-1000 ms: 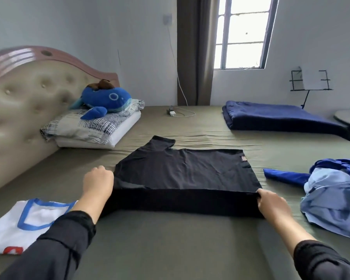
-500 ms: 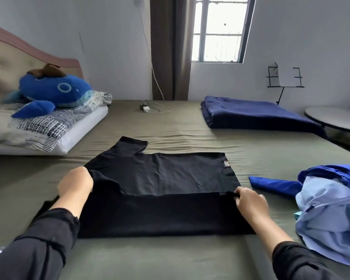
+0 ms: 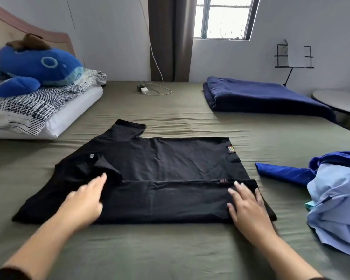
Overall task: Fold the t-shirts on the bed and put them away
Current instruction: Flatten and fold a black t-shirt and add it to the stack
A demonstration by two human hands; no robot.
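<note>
Fingers (image 3: 238, 188) (both hands flat) press the black t-shirt's (image 3: 170, 164) folded near strip.

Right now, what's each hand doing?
Left hand: open, fingers flat on the black t-shirt.
Right hand: open, fingers spread on its folded edge.

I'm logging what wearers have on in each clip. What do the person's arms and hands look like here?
Both forearms are bare, with black long sleeves pushed up, showing only at the bottom corners. The left hand and right hand wear no gloves, and no rings, watch or bracelet are visible.
</note>
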